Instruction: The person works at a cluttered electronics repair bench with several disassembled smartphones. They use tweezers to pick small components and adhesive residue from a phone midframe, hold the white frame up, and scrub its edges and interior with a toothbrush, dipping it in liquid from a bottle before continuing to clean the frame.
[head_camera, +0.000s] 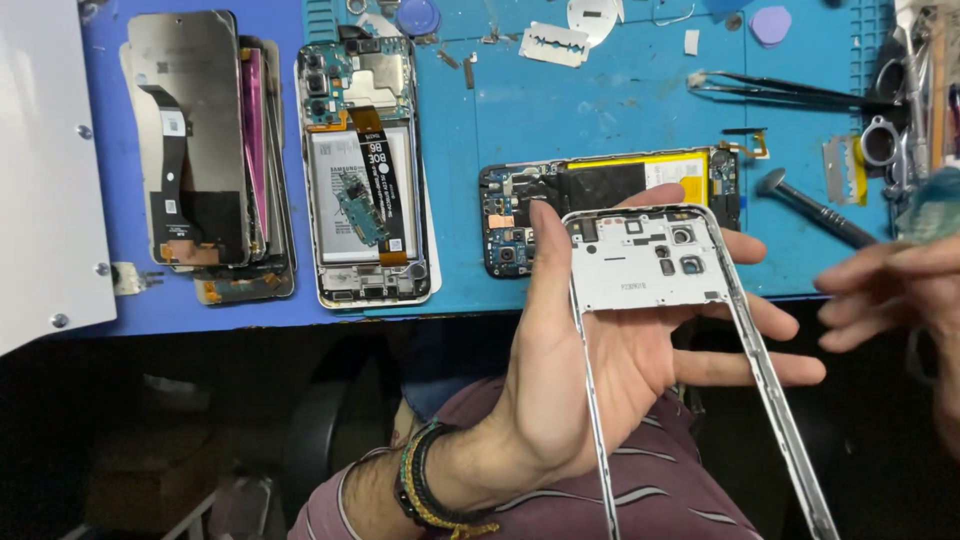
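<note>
Where left hand (600, 350) spreads, phone frame (650, 265) across its grip.

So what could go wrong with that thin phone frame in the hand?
1. The left hand holds the white phone middle frame out past the blue mat's edge, over the lap; it could slip and fall.
2. The frame's thin side rails might bend if squeezed.
3. The blurred right hand is near the screwdriver and could knock it.

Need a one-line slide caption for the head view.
Left hand holds a white phone frame above the blue mat.
</note>
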